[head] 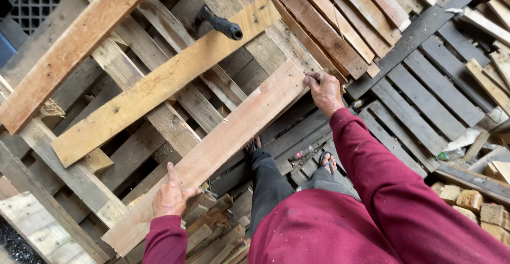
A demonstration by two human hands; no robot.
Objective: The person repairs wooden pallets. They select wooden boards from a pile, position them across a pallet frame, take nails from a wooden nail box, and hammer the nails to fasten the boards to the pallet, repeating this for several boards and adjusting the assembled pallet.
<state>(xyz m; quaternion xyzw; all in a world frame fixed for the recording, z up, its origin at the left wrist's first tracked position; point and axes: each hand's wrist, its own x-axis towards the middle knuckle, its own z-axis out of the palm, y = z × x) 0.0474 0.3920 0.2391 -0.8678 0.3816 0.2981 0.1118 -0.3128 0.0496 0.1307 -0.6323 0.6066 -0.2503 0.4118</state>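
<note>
I've got both hands on a long pale rough-sawn wooden plank [212, 152], lying diagonally from seven to one o'clock across a weathered grey pallet frame [79, 179]. My left hand [171, 196] presses flat on its lower stretch, steadying it; my right hand [325, 91] curls over the top corner. A black-handled tool [223, 26] rests at twelve.

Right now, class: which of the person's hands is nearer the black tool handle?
Right. The right hand grips the plank's upper end, just below-right of the handle; the left hand presses the plank's lower end, far off.
</note>
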